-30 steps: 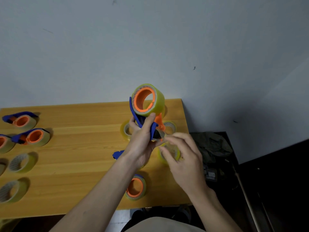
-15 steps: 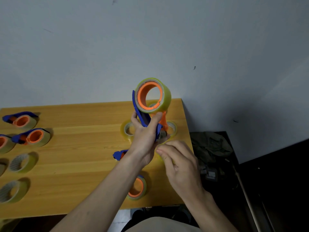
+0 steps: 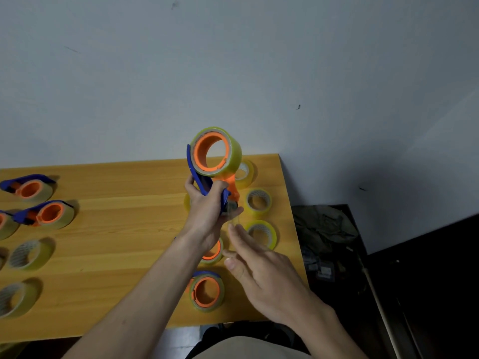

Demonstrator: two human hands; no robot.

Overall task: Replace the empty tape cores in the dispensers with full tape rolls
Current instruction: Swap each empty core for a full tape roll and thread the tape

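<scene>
Above the table (image 3: pixel 108 244), 12 o'clock: dispenser (image 3: pixel 207 182) with full tape roll (image 3: pixel 233 154) loaded.
Left hand (image 3: pixel 207 213) grips the dispenser's blue handle (roll end up). Right hand (image 3: pixel 261 270) at 4 o'clock of it, fingers spread, holding nothing.

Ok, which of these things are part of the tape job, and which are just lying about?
Job: held dispenser with its roll, left hand, right hand, loaded dispensers, loose rolls, table.
Lying about: green cloth, stick.
</scene>
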